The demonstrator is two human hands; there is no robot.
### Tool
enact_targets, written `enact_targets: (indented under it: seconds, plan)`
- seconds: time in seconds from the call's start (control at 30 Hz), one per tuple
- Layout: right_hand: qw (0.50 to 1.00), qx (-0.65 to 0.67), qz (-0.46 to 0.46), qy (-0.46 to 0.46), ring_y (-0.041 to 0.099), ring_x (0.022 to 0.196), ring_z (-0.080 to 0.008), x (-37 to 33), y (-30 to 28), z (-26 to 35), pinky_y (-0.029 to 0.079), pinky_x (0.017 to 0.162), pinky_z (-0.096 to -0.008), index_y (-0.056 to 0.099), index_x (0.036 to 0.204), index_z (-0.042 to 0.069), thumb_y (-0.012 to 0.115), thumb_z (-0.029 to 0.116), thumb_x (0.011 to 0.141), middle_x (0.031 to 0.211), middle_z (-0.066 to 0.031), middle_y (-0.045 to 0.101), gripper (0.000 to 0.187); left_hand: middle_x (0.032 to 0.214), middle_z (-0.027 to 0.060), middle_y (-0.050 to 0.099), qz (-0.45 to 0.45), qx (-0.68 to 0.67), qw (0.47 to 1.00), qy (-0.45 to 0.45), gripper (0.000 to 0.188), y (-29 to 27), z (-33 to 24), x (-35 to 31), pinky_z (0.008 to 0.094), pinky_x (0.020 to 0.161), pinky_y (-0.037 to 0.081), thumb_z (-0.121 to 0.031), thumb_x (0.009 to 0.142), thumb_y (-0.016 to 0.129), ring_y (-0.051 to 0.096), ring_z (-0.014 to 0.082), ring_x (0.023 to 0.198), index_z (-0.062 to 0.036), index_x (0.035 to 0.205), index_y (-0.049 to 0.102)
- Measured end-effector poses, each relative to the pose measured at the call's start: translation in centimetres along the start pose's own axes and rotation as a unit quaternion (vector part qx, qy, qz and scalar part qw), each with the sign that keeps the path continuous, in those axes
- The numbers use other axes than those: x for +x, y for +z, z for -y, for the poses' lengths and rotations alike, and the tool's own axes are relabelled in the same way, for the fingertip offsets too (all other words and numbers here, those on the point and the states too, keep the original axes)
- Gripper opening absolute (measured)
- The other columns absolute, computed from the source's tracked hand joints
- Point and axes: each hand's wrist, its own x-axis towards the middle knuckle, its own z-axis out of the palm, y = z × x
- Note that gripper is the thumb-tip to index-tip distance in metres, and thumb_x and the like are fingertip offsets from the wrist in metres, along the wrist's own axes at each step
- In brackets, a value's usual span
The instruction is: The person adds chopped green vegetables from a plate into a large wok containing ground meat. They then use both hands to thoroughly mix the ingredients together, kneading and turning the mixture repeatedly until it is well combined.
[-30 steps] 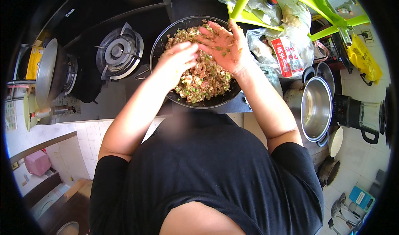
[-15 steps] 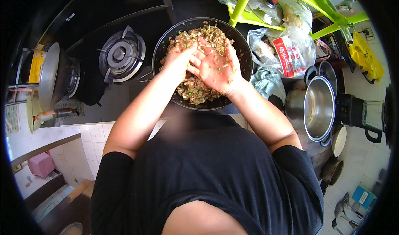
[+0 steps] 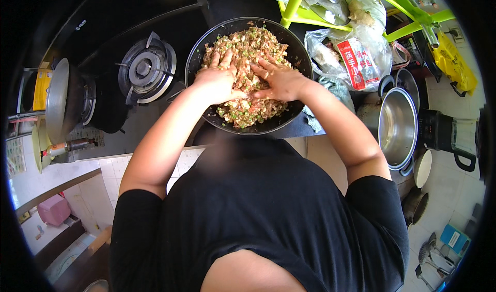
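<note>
A round black pan (image 3: 194, 67) on the counter holds a heap of minced meat mixture (image 3: 253, 108) flecked with chopped green pieces. My left hand (image 3: 216, 83) lies palm down on the left side of the heap, its fingers spread and pointing away from me. On the right side, my right hand (image 3: 280, 80) presses flat into the mixture, fingers apart and angled inward. A strip of mince shows between the two hands. Neither hand grips anything; the undersides of both palms are hidden.
A gas burner (image 3: 146, 70) is left of the pan, with a wok (image 3: 58, 101) farther left. To the right are a plastic bag with red packaging (image 3: 356, 64), a grey-blue cloth (image 3: 338, 91), a steel pot (image 3: 398, 129) and a blender (image 3: 439, 137). A green rack (image 3: 293, 5) stands behind.
My hands were raised together over the pan, the right palm turned up. They have since parted and come down flat onto the mince.
</note>
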Motion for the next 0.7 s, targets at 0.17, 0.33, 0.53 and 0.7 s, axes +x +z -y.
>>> enact_targets:
  seconds: [0.17,0.33,0.53,0.7]
  plan:
    - [0.989,0.069,-0.114,0.070,0.057,0.096,-0.0252,0.1,-5.5,1.4,0.045,0.083,-0.0374,0.054,0.113,0.015,0.044,0.049,0.082,0.104,-0.0105,0.059,0.047,0.126,0.0113,0.044,-0.134,-0.270,0.954,-0.002,0.034,1.0,3.2,0.1,0.0307,0.097,0.033,-0.024,0.086,0.049,0.041,0.0240,0.118,-0.0041,0.113,0.051]
    - [0.986,-0.080,-0.145,-0.032,-0.004,0.132,-0.0274,3.7,2.2,4.9,0.001,0.107,-0.0365,0.017,0.137,0.013,0.027,0.052,0.087,0.144,-0.0089,0.002,0.064,0.135,0.0180,0.028,-0.212,-0.393,0.891,-0.083,0.054,5.0,5.3,5.3,0.0296,0.104,0.019,-0.039,0.090,0.036,0.025,0.0249,0.128,-0.0033,0.130,0.031]
    - [0.995,-0.061,0.073,-0.040,0.005,0.132,-0.0235,2.2,4.2,3.2,0.010,0.107,-0.0402,0.012,0.137,0.013,0.027,0.052,0.087,0.144,-0.0058,-0.002,0.065,0.135,0.0153,0.030,-0.198,-0.400,0.894,-0.040,0.055,5.5,5.4,5.5,0.0302,0.104,0.020,-0.039,0.089,0.038,0.027,0.0251,0.126,-0.0053,0.131,0.029]
    - [0.986,-0.047,-0.048,-0.154,0.028,0.126,-0.0296,2.2,2.0,2.3,0.022,0.103,-0.0373,0.034,0.130,0.014,0.046,0.051,0.081,0.142,-0.0089,0.016,0.062,0.142,0.0070,0.015,-0.110,-0.216,0.968,-0.061,0.057,4.6,2.9,3.5,0.0446,0.105,0.015,-0.045,0.088,0.033,0.010,0.0313,0.131,-0.0181,0.136,0.019]
